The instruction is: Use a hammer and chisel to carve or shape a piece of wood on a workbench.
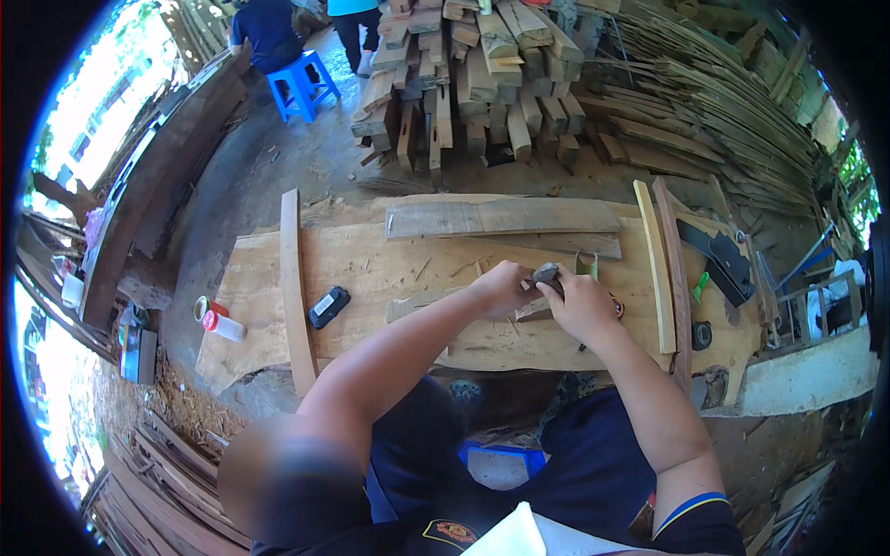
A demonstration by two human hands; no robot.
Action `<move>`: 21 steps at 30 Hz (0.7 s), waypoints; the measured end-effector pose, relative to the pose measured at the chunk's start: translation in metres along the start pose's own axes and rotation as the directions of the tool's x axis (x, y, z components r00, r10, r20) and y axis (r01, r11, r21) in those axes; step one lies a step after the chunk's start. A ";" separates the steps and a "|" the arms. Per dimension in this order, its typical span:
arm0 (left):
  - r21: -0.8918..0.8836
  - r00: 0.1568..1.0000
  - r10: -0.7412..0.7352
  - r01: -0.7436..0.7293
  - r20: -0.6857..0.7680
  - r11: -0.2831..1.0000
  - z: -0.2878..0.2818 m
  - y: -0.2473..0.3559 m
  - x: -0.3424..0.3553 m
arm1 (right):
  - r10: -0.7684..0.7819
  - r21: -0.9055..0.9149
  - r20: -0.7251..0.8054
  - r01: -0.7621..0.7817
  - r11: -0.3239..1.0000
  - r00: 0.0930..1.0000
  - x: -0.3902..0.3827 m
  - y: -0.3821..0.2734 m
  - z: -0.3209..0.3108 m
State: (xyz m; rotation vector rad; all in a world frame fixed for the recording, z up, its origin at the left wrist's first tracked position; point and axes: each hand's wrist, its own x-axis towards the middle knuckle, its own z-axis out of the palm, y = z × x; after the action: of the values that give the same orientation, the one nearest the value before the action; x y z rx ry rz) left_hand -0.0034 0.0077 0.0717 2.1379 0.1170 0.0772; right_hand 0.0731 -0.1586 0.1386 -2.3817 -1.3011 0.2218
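My left hand [502, 289] and my right hand [582, 308] meet over the wooden slab [250, 269], fingers closed around a small grey-brown object [544, 274] that I cannot make out clearly. Under them a loose board [413, 308] lies among wood shavings. Behind my right hand are a green thing [587, 263] and a round object [616, 306], both partly hidden. A grey plank [501, 215] lies along the slab's far side. A black phone-like device [329, 307] sits to the left.
Battens [297, 278] [656, 259] cross the slab at both sides. Jars [222, 324] stand left; a tape measure [701, 335] and black case [723, 264] right. Timber stacks [482, 74] fill the back. Two people [264, 32] [357, 23] are beyond, one on a blue stool [301, 83].
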 end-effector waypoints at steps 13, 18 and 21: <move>0.190 1.000 0.003 -0.007 0.020 0.982 -0.003 0.000 0.002 | -0.051 0.076 -0.228 0.070 0.995 0.972 0.004 -0.003 -0.009; 0.094 0.998 0.064 -0.062 -0.025 0.994 0.006 -0.002 0.013 | -0.035 0.038 -0.070 0.038 0.999 0.997 -0.001 0.005 -0.010; 0.136 1.000 0.015 -0.016 0.011 0.991 0.002 0.003 0.003 | 0.007 0.006 -0.024 -0.006 1.000 1.000 -0.001 -0.011 -0.009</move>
State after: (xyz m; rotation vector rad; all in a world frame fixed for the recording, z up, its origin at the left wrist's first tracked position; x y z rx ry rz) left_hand -0.0004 0.0050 0.0734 2.2751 0.1025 0.0692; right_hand 0.0669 -0.1564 0.1511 -2.3763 -1.2802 0.1984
